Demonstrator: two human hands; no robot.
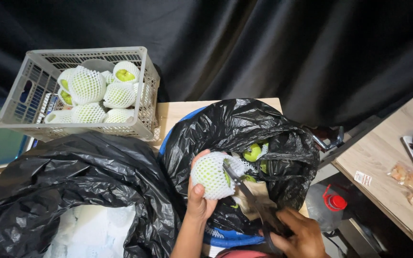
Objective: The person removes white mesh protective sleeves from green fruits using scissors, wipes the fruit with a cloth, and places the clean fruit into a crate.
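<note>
My left hand (pixel 198 198) grips a green fruit wrapped in a white foam net (pixel 212 175), held over an open black plastic bag (pixel 283 143). My right hand (pixel 298 234) holds dark scissors (pixel 250 195) whose blades reach up to the edge of the foam net. Inside the bag lie more green fruits (pixel 253 152), some with foam netting. The bag sits in a blue tub (pixel 225 236).
A grey plastic crate (pixel 144 95) at the upper left holds several net-wrapped fruits (pixel 88 86). A second black bag (pixel 58 177) at the lower left contains white foam nets (pixel 89 231). A wooden table (pixel 383 157) with packets stands at the right, a red-capped jug (pixel 328 203) below it.
</note>
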